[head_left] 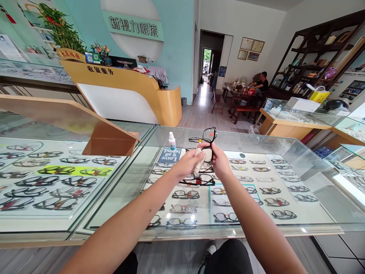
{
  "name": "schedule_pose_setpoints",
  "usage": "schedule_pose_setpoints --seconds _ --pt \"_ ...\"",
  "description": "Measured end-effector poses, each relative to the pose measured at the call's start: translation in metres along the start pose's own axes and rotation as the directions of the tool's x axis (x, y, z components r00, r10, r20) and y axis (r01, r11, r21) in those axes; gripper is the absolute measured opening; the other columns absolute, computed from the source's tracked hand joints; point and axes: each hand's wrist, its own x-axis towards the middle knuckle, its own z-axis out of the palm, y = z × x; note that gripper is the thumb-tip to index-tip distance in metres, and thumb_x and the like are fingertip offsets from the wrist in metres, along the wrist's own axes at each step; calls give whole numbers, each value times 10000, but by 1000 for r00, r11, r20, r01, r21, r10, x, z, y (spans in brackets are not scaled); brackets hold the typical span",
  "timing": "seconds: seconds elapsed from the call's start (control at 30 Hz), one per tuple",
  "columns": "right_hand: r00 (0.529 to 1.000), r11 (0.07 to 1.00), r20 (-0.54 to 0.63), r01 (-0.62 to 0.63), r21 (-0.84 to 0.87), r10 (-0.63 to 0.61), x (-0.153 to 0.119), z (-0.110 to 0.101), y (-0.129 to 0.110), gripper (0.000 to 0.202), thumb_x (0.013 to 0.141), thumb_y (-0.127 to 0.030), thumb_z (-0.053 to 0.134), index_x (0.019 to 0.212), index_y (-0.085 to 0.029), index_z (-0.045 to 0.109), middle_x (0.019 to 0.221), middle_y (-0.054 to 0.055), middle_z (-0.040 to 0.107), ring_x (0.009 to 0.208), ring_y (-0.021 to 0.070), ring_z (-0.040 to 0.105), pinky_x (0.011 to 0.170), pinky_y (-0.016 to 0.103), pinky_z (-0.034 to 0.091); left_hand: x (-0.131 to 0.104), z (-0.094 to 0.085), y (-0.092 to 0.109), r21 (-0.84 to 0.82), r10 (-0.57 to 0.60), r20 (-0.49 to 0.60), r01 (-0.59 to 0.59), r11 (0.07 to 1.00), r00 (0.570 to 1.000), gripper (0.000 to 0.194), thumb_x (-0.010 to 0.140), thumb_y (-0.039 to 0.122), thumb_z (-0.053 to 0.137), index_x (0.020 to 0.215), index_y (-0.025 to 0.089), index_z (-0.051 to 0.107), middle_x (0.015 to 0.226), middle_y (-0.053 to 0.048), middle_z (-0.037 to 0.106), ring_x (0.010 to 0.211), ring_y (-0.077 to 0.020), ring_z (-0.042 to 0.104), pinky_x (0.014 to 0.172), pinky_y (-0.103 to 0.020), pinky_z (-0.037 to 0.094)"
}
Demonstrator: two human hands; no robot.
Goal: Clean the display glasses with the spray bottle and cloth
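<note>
A pair of black-framed eyeglasses is held up on end above the glass display case. My right hand is closed on the frame near its middle. In my left hand a pale cloth is pinched against the lower lens. Another dark pair of glasses lies just under my hands, partly covered by them. Behind my left hand stand a small white bottle with a blue label and a blue card with white lettering.
Rows of eyeglasses lie inside the case. A slanted wooden-edged mirror or panel stands on the left. Beyond are a yellow counter, a dark table with a seated person, and another display case at right.
</note>
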Motion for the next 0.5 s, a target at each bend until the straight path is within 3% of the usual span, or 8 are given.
schedule_pose_setpoints --seconds 0.1,0.23,0.33,0.5 --pt "1000 1000 -5 0 17 0 0 0 -2 640 898 -783 705 1099 -192 845 685 -21 533 590 114 272 511 268 183 -2 -1 4 27 8 39 -9 1000 999 647 788 643 959 1183 164 776 1054 -102 834 956 -223 789 880 -316 595" --pt "1000 1000 9 7 24 -7 0 1 0 660 884 -802 716 1081 -185 844 624 -47 442 569 108 261 499 260 187 -4 5 8 76 66 57 -70 995 996 696 783 587 987 1294 179 750 1014 -80 823 937 -202 770 868 -297 578" --pt "1000 1000 21 22 -15 -22 0 2 3 673 889 -818 712 1101 -194 844 587 -67 365 565 121 284 500 261 238 -4 8 8 75 69 32 -71 995 997 835 777 606 989 1424 181 677 901 -38 796 830 -174 744 807 -281 574" --pt "991 996 106 86 -33 -82 -2 4 5 621 963 -799 666 1123 -224 838 602 -55 395 583 141 385 557 283 368 -3 8 4 28 29 -67 -27 999 997 982 753 730 951 1487 180 600 807 8 752 732 -157 718 645 -243 540"
